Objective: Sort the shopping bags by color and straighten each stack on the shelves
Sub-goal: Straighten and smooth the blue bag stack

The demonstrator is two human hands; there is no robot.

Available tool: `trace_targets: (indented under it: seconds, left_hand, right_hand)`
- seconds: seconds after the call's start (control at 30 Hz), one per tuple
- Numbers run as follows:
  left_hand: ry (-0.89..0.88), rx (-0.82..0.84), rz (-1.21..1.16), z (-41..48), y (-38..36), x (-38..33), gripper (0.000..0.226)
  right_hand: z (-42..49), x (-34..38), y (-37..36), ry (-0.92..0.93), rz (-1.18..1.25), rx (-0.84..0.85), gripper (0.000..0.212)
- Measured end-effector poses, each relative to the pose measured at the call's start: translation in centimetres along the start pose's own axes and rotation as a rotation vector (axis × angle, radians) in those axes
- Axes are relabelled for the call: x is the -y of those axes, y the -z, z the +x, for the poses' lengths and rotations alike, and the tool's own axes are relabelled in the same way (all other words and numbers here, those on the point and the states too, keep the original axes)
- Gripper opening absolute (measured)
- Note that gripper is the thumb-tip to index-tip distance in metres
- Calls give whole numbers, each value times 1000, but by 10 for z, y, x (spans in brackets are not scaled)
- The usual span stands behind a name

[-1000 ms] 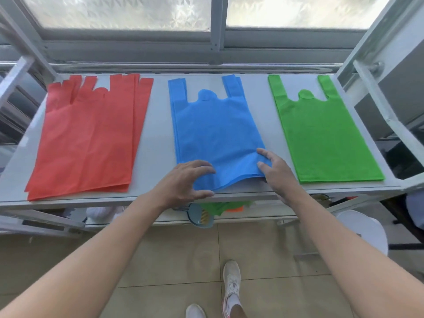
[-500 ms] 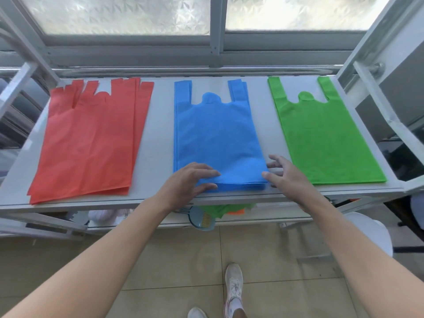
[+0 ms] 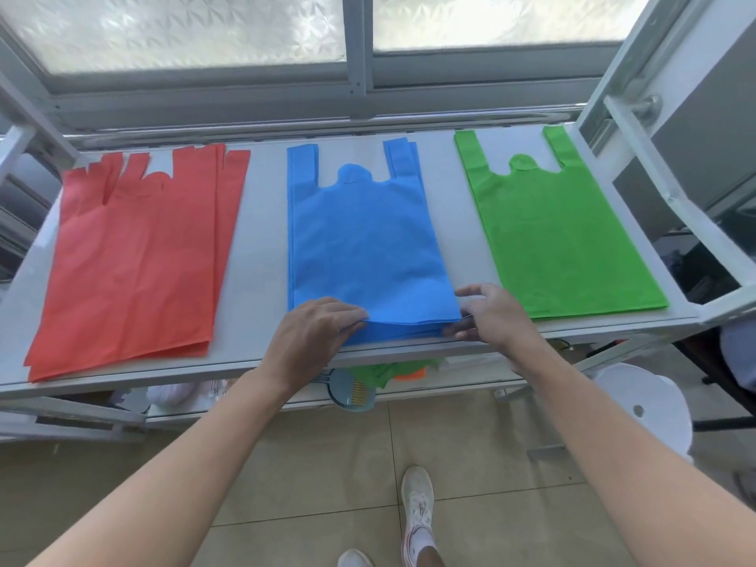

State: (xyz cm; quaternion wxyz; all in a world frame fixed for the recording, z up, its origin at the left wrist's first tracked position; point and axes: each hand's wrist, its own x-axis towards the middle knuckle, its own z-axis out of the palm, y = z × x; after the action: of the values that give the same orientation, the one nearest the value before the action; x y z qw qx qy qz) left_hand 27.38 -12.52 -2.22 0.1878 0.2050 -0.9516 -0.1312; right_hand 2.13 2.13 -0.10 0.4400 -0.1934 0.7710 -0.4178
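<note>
Daylight reaches you through the frosted window [image 3: 196,30] beyond your hands, nearly washed out on the pane up and right of them. The shelf [image 3: 262,247] is evenly lit; your right hand [image 3: 497,317] casts a small shadow and its fingers [image 3: 470,290] are smeared by motion blur, while your left hand [image 3: 315,331] looks sharper. Frame bars [image 3: 671,202] bow outward far to either side.

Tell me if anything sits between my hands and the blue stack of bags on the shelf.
Nothing visible does. The left hand has its fingertips tucked under the near edge of the blue stack, and the right hand, blurred, is at its near right corner. The red stack and green stack lie apart on either side.
</note>
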Motion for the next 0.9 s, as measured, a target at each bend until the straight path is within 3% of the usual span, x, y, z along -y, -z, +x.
trace_targets:
  seconds: [0.1, 0.27, 0.9]
  left_hand:
    - [-18, -10, 24, -3, -3, -2, 14]
    - [-42, -17, 62, -8, -6, -1, 14]
    - [-16, -76, 74, -18, -9, 2, 8]
  right_hand:
    - [-1, 5, 2, -82, 170, 49, 26]
    - [2, -1, 2, -118, 218, 109, 16]
    - [0, -3, -1, -144, 281, 110, 32]
